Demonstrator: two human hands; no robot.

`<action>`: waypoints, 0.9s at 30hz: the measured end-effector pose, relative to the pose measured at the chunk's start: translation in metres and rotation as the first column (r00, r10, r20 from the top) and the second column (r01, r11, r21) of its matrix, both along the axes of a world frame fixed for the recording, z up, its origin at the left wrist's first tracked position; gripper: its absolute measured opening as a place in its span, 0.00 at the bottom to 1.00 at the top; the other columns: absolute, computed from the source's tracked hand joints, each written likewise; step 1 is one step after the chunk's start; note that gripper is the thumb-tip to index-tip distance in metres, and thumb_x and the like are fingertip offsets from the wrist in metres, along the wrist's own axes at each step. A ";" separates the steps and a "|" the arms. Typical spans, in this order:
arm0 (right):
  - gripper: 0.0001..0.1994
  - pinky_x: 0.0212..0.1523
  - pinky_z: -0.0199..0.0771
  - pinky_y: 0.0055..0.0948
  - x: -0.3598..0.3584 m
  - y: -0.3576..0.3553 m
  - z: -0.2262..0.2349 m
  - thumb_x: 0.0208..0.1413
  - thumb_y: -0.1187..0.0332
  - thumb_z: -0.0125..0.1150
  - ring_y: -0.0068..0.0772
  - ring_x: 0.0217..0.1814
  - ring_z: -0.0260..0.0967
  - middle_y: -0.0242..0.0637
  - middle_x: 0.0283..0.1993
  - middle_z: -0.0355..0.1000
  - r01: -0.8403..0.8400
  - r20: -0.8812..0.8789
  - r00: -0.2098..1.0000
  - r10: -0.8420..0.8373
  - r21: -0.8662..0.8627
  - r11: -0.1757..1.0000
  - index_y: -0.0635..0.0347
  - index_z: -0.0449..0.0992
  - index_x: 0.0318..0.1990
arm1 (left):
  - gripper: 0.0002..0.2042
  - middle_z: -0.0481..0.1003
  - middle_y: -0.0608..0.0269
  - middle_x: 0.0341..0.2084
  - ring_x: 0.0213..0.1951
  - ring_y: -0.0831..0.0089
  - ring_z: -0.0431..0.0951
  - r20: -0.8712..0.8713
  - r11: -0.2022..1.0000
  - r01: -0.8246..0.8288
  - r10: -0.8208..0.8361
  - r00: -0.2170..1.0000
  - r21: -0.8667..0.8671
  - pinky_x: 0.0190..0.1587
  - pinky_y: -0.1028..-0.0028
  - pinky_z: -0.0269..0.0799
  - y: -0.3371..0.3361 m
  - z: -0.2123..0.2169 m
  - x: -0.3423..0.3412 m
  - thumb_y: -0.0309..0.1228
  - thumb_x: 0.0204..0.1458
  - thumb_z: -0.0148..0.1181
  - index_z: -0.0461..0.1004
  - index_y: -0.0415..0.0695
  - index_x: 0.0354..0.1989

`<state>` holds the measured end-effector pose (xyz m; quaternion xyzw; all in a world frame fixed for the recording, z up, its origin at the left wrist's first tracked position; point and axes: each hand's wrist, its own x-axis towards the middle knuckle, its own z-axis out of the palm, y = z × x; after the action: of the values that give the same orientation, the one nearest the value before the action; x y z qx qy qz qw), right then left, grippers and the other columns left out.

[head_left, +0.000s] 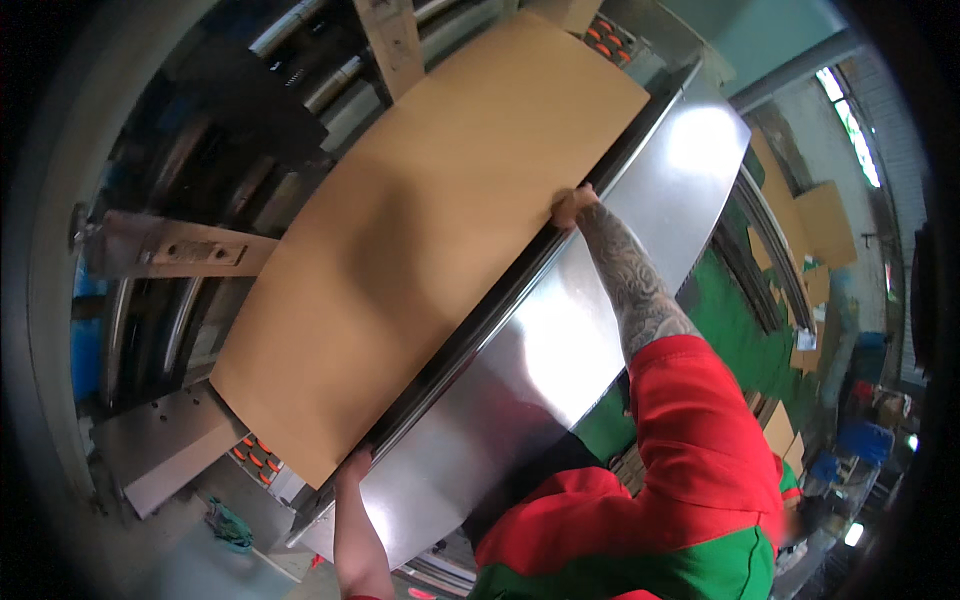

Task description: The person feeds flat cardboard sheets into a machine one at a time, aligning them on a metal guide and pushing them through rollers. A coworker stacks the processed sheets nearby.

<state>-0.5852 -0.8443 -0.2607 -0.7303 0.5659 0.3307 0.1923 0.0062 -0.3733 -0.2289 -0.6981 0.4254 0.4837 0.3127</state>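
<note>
— Across the middle of the view, what is that big brown sheet?

— It is a flat cardboard sheet [430,240], plain tan with no print showing, lying slanted from lower left to upper right on a machine bed. Its near long edge runs beside a dark rail, and a shiny curved metal guard [560,340] lies just on the near side of that rail.

— Where are the hands?

— The left hand [352,468] is at the sheet's lower near corner, fingers at the cardboard's edge; how far they curl I cannot tell, since the sheet and rail hide them. The right hand [575,207] is at the near edge further up, fingers bent over that edge and gripping it. The right forearm is bare and patterned, stretched out over the guard, coming from a red sleeve [700,420].

— What else is around?

— Small orange rollers [256,457] peep out under the lower left corner, and more orange rollers [606,38] show past the far end. Metal rollers and bars [300,30] run behind the sheet, with a pale wooden strip [392,40] crossing them. Far to the right, more brown cardboard pieces [815,225] lie about on a green floor [740,340]. A grey plate [160,450] sits at the lower left.

— Anything blocking the sheet?

— Nothing lies on it.
</note>
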 end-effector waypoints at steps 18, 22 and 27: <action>0.33 0.85 0.39 0.51 -0.005 -0.025 -0.010 0.71 0.44 0.45 0.40 0.85 0.51 0.31 0.83 0.57 0.013 0.009 1.000 -0.018 0.357 0.934 0.48 0.64 0.78 | 0.33 0.62 0.51 0.77 0.76 0.49 0.60 -0.001 0.891 -0.454 0.454 0.891 -0.011 0.76 0.57 0.55 -0.016 -0.002 -0.006 0.58 0.69 0.48 0.66 0.47 0.74; 0.31 0.78 0.59 0.36 -0.005 -0.014 0.001 0.70 0.44 0.47 0.34 0.77 0.64 0.36 0.75 0.69 0.206 0.135 0.953 -0.270 0.364 0.908 0.51 0.71 0.72 | 0.33 0.66 0.53 0.75 0.74 0.49 0.64 0.033 0.960 -0.142 0.155 0.987 -0.241 0.74 0.57 0.58 -0.013 -0.003 -0.006 0.59 0.67 0.51 0.69 0.48 0.72; 0.27 0.55 0.83 0.31 0.008 -0.004 0.032 0.66 0.43 0.53 0.28 0.53 0.84 0.30 0.56 0.84 0.283 0.094 0.947 -0.307 0.211 0.936 0.46 0.81 0.64 | 0.35 0.67 0.53 0.74 0.75 0.50 0.62 0.053 0.922 -0.285 0.309 0.950 -0.263 0.75 0.57 0.58 -0.012 0.001 -0.007 0.61 0.66 0.52 0.67 0.51 0.74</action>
<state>-0.5772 -0.8487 -0.2289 -0.6340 0.6209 0.3054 0.3454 -0.0011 -0.3856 -0.2278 -0.8103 0.3577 0.4343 0.1638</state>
